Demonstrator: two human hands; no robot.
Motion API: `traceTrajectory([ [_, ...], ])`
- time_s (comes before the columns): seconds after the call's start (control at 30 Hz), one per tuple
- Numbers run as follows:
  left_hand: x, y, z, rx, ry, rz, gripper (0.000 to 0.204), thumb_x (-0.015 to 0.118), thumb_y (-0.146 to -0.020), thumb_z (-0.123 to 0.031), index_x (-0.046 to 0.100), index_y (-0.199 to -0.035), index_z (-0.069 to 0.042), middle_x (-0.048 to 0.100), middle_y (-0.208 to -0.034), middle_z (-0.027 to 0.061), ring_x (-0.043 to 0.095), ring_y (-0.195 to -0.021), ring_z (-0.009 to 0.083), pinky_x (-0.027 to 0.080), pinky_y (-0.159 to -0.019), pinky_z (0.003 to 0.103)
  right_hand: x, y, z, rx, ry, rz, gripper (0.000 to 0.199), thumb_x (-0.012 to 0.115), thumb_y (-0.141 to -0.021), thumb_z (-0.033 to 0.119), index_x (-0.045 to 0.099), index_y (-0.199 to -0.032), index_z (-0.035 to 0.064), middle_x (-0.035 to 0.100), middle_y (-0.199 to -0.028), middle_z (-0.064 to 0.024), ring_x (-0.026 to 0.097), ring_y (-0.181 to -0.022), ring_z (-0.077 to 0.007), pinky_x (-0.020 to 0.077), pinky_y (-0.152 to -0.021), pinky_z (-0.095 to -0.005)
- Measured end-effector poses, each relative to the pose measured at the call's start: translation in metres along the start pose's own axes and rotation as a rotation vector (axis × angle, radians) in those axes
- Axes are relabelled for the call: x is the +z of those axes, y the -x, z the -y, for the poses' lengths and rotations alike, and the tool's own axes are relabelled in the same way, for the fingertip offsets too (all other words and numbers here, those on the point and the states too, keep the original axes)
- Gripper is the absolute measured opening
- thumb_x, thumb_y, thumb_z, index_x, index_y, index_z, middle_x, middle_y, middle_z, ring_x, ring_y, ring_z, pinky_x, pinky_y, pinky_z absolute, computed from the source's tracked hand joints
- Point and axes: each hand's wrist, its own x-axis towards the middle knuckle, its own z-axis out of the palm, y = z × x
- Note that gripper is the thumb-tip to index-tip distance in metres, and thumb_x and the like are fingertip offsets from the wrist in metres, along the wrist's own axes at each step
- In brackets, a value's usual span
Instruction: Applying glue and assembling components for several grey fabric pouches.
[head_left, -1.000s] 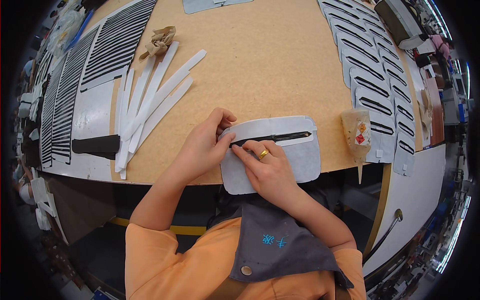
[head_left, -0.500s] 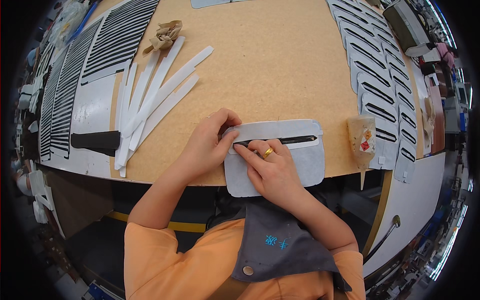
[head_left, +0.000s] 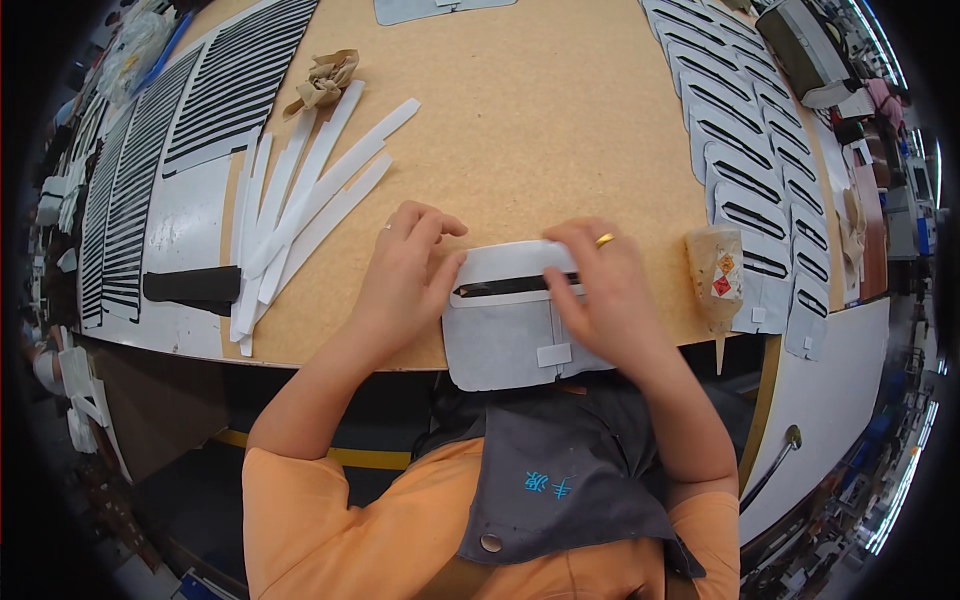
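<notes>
On the tabletop [head_left: 500, 140], our grey panel [head_left: 490, 345] seems light, floppy, best edge-held; left hand [head_left: 400, 268] half-open beside it, right hand [head_left: 608, 290] half-curled atop, grips unclear.

Apron [head_left: 572, 470]: dark grey, our landmark
Shirt [head_left: 330, 525]: orange, short-sleeved, either side of apron
Lettering [head_left: 537, 485]: blue, on apron
Snap [head_left: 491, 543]: round, metallic, apron's lower-left corner
Right hand [head_left: 608, 300]: we note gold-coloured ring [head_left: 604, 240]

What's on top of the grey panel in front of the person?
The grey panel shows a black strip near its upper edge and a small white rectangle lower down. The right hand covers the strip's right end, so that part is hidden.
</notes>
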Motion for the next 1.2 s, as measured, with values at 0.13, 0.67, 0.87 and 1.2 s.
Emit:
traceTrajectory([
  [0.13,0.034,0.013,-0.032,0.262,-0.193,0.097,0.026,0.065,-0.079,-0.002,0.060,-0.104,-0.003,0.055,-0.108,0.0135,0.056,-0.099,0.0296,0.045,-0.087,0.037,-0.015,0.003,-0.043,0.122,0.047,0.099,0.033,0.066,-0.077,0.012,0.057,-0.108,0.0081,0.057,-0.102,-0.0094,0.052,-0.101,-0.0274,0.0366,-0.088,-0.0383],
  [0.67,0.071,0.019,-0.038,0.491,-0.419,0.197,0.039,0.057,-0.076,-0.003,0.059,-0.115,-0.003,0.049,-0.132,0.0180,0.048,-0.122,0.0347,0.042,-0.099,0.041,-0.029,-0.022,-0.037,0.130,-0.180,0.069,0.014,0.064,-0.079,0.013,0.058,-0.090,0.0056,0.056,-0.099,-0.0121,0.051,-0.099,-0.0302,0.0359,-0.087,-0.0411],
  [0.87,0.076,0.021,-0.033,0.561,-0.424,0.112,0.036,0.059,-0.075,-0.001,0.060,-0.110,0.004,0.056,-0.120,0.0149,0.053,-0.117,0.0335,0.043,-0.097,0.041,-0.013,-0.027,-0.040,0.152,-0.055,0.403,0.021,0.066,-0.078,0.019,0.062,-0.092,0.0047,0.062,-0.095,-0.0117,0.057,-0.091,-0.0301,0.0378,-0.085,-0.0409],
  [1.2,0.074,0.011,-0.040,0.357,-0.417,0.155,0.043,0.061,-0.083,-0.010,0.047,-0.122,0.001,0.043,-0.131,0.0202,0.045,-0.119,0.0381,0.039,-0.098,0.046,-0.028,-0.037,-0.028,0.027,0.072,-0.024,0.015,0.064,-0.079,0.016,0.062,-0.092,0.0084,0.061,-0.091,-0.0081,0.057,-0.094,-0.0247,0.0388,-0.082,-0.0387],
])
